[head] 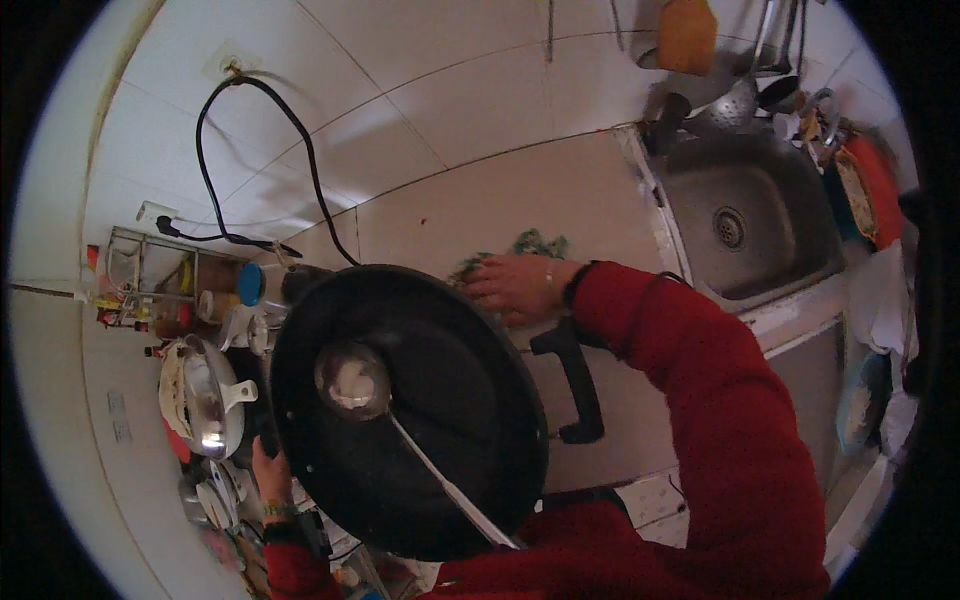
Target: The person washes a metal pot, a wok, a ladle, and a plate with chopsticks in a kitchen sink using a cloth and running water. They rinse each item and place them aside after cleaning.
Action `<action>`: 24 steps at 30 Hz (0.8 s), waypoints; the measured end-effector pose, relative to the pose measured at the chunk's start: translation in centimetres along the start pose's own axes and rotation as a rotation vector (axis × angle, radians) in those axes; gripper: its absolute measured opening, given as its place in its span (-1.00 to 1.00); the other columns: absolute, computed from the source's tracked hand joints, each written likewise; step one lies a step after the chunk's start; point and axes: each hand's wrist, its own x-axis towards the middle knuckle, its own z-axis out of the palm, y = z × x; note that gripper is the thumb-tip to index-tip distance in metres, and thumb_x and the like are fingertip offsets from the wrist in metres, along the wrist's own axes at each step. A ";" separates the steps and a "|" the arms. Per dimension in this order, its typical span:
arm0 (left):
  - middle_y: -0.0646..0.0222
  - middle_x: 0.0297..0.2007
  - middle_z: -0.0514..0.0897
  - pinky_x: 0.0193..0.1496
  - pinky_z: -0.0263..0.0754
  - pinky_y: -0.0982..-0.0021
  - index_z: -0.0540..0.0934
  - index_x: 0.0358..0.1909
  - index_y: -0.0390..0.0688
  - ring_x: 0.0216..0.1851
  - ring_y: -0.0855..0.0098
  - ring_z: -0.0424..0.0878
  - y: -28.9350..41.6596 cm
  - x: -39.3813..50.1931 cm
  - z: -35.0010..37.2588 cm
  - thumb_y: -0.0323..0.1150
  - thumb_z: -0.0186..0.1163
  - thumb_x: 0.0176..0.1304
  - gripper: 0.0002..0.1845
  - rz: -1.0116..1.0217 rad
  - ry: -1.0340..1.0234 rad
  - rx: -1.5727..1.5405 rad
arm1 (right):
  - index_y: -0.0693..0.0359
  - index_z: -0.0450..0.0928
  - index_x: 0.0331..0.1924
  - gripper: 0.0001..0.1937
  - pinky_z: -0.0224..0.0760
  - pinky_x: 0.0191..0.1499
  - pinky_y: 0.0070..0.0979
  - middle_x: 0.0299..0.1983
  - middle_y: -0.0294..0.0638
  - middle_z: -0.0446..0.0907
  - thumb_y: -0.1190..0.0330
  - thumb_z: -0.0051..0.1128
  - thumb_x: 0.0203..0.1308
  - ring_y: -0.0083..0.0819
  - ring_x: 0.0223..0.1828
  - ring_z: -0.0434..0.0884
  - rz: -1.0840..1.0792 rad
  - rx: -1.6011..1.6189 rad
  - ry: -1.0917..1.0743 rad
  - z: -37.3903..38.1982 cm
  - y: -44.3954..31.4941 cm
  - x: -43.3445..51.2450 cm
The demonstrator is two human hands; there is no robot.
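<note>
A large black pan [457, 465] is lifted in front of me, with a metal ladle [352, 381] lying inside it. At the pan's far left side is my left hand [271, 472], closed around its handle, which is mostly hidden behind the rim. My right hand [517, 285] lies flat on the counter [480, 202] beyond the pan, pressing on a crumpled green cloth [538, 244] that shows past the fingers. The pan's other black handle [581, 382] juts out below my right wrist, with no hand on it.
A metal sink [750, 225] is set in the counter at the right, with utensils hanging above it. A black cable [313, 165] loops down the tiled wall. At the left stand a wire rack [196, 277], jars and a lidded metal pot [214, 397].
</note>
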 end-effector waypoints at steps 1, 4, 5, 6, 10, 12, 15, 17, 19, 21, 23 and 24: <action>0.26 -0.10 0.58 -0.07 0.40 0.50 0.36 0.09 -0.35 -0.14 0.44 0.53 0.0 -0.1 0.1 -0.45 0.14 0.18 -0.56 -0.012 0.012 -0.012 | 0.15 0.31 0.20 -0.45 -0.04 0.34 -0.15 0.26 -0.12 0.28 0.13 0.00 0.12 -0.22 0.31 0.20 0.006 -0.016 0.014 0.4 0.8 1.8; 0.28 -0.08 0.57 -0.05 0.39 0.50 0.36 0.09 -0.33 -0.12 0.44 0.53 0.0 -0.3 0.3 -0.46 0.13 0.19 -0.58 -0.048 0.037 -0.070 | 0.17 0.31 0.20 -0.45 -0.05 0.34 -0.15 0.27 -0.12 0.28 0.12 -0.02 0.14 -0.22 0.32 0.20 0.023 -0.069 0.107 2.0 3.1 6.9; 0.28 -0.07 0.56 -0.04 0.39 0.49 0.36 0.10 -0.33 -0.12 0.44 0.52 0.0 -0.4 0.3 -0.47 0.13 0.19 -0.57 -0.060 0.033 -0.104 | 0.18 0.32 0.19 -0.46 -0.05 0.34 -0.15 0.26 -0.12 0.29 0.11 -0.03 0.14 -0.23 0.32 0.21 0.036 -0.127 0.069 2.5 3.7 8.4; 0.28 -0.07 0.56 -0.03 0.38 0.49 0.36 0.11 -0.32 -0.11 0.44 0.52 0.0 -0.4 0.3 -0.47 0.12 0.19 -0.57 -0.061 0.013 -0.144 | 0.20 0.33 0.17 -0.46 -0.05 0.33 -0.15 0.26 -0.12 0.29 0.10 -0.03 0.14 -0.23 0.31 0.22 0.024 -0.173 0.114 3.1 4.3 9.8; 0.29 -0.03 0.54 0.03 0.37 0.48 0.32 0.15 -0.30 -0.05 0.44 0.50 0.3 -0.5 0.4 -0.50 0.09 0.21 -0.55 -0.035 0.022 -0.045 | 0.24 0.37 0.14 -0.47 -0.06 0.33 -0.17 0.23 -0.12 0.32 0.08 -0.06 0.15 -0.25 0.29 0.24 0.103 -0.215 0.053 4.7 5.7 14.0; 0.30 -0.02 0.53 0.05 0.36 0.48 0.32 0.17 -0.28 -0.04 0.45 0.49 0.5 -0.6 0.4 -0.50 0.07 0.22 -0.55 -0.056 0.068 0.097 | 0.24 0.37 0.14 -0.47 -0.05 0.31 -0.17 0.21 -0.11 0.35 0.08 -0.08 0.16 -0.23 0.27 0.26 0.349 -0.130 0.140 4.8 6.5 14.7; 0.28 0.02 0.51 0.08 0.34 0.48 0.31 0.18 -0.28 0.00 0.45 0.47 1.0 -0.9 0.5 -0.50 0.04 0.23 -0.56 -0.083 -0.004 -0.109 | 0.25 0.37 0.15 -0.46 -0.03 0.29 -0.16 0.17 -0.09 0.38 0.07 -0.10 0.17 -0.19 0.24 0.29 0.714 -0.189 0.230 4.2 7.6 13.0; 0.29 0.00 0.51 0.06 0.35 0.47 0.32 0.18 -0.27 -0.02 0.44 0.48 1.1 -0.9 0.4 -0.43 0.04 0.27 -0.57 -0.119 -0.007 -0.193 | 0.27 0.37 0.15 -0.45 -0.03 0.28 -0.14 0.16 -0.07 0.39 0.05 -0.12 0.18 -0.16 0.23 0.29 0.901 -0.276 0.257 3.2 8.4 10.0; 0.30 -0.01 0.51 0.04 0.37 0.46 0.32 0.18 -0.27 -0.04 0.43 0.49 0.9 -0.7 0.4 -0.36 0.04 0.31 -0.57 -0.084 -0.110 -0.351 | 0.30 0.36 0.15 -0.42 -0.04 0.27 -0.11 0.17 -0.06 0.38 0.03 -0.15 0.19 -0.13 0.24 0.28 1.023 -0.356 0.238 1.9 8.8 5.2; 0.32 -0.10 0.55 -0.06 0.42 0.44 0.38 0.10 -0.25 -0.13 0.44 0.52 0.5 -0.6 0.3 -0.18 0.02 0.34 -0.58 0.105 -0.028 -0.047 | 0.34 0.33 0.16 -0.40 -0.07 0.29 -0.07 0.20 -0.06 0.34 0.02 -0.18 0.20 -0.13 0.27 0.22 1.186 -0.345 0.157 -0.1 9.2 -0.1; 0.33 -0.15 0.56 -0.11 0.43 0.42 0.42 0.05 -0.25 -0.17 0.45 0.52 0.1 -0.4 0.3 -0.14 0.01 0.35 -0.59 0.203 0.024 0.247 | 0.37 0.30 0.18 -0.38 -0.09 0.30 -0.04 0.25 -0.06 0.28 0.01 -0.21 0.22 -0.14 0.31 0.17 1.394 -0.310 0.153 -2.2 8.9 -5.3; 0.34 -0.18 0.57 -0.13 0.44 0.41 0.43 0.02 -0.24 -0.19 0.45 0.53 -0.1 -0.4 0.3 -0.12 0.00 0.35 -0.60 0.246 0.006 0.207 | 0.38 0.29 0.19 -0.37 -0.11 0.30 -0.03 0.28 -0.06 0.24 0.00 -0.22 0.22 -0.14 0.33 0.14 1.522 -0.295 0.187 -3.2 8.5 -8.0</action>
